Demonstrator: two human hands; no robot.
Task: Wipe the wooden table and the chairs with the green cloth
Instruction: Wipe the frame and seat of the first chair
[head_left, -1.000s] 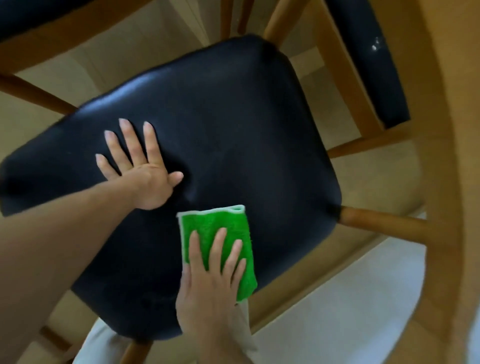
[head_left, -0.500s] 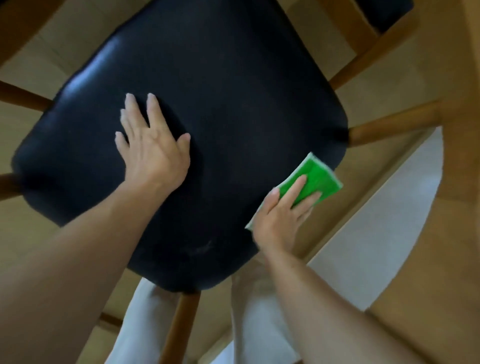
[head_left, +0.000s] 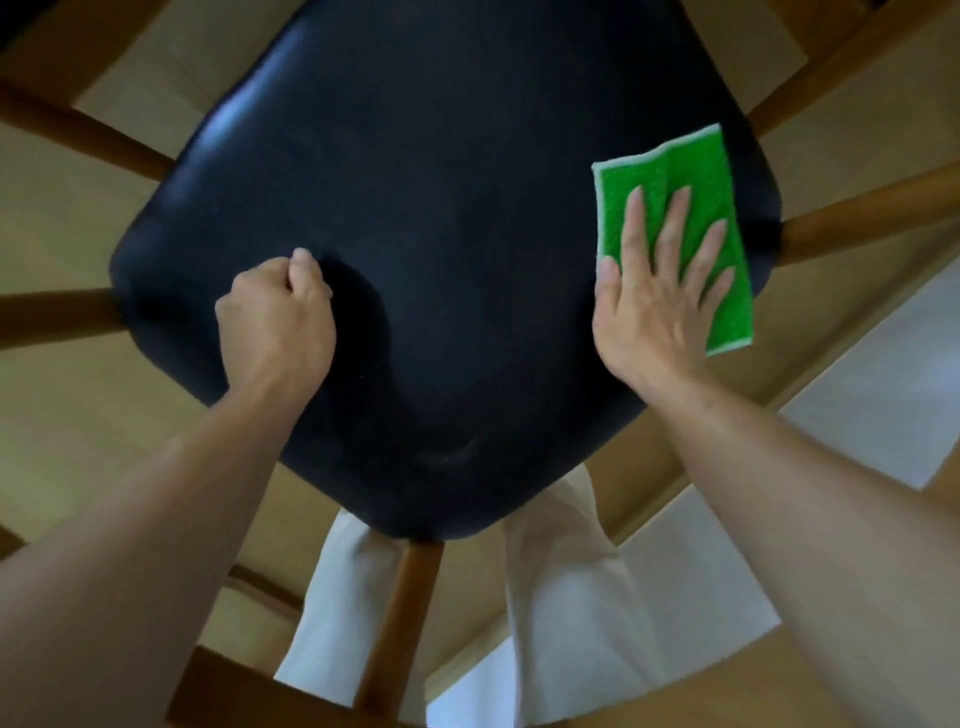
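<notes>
The green cloth (head_left: 680, 208) lies flat on the black padded seat (head_left: 441, 208) of a wooden chair, close to the seat's right edge and reaching toward its right corner. The cloth is folded into a rectangle with a pale border, and a crease runs along its length.

The right hand (head_left: 657, 291) presses down on the cloth, its grip wide: the fingers (head_left: 675, 218) are straight and spread over the green surface, while the heel of the hand sits on the bare seat just beside the cloth's near edge.

The left hand (head_left: 275, 317) rests on the seat near its left edge, its grip narrow, the fingers curled into a fist that holds nothing. The padding dents slightly where the knuckles bear on it.

Wooden chair legs (head_left: 872, 213) splay out from under the seat's corners. Below the near corner, pale trousers (head_left: 561, 597) show on either side of one leg, above a tan floor (head_left: 67, 415).
</notes>
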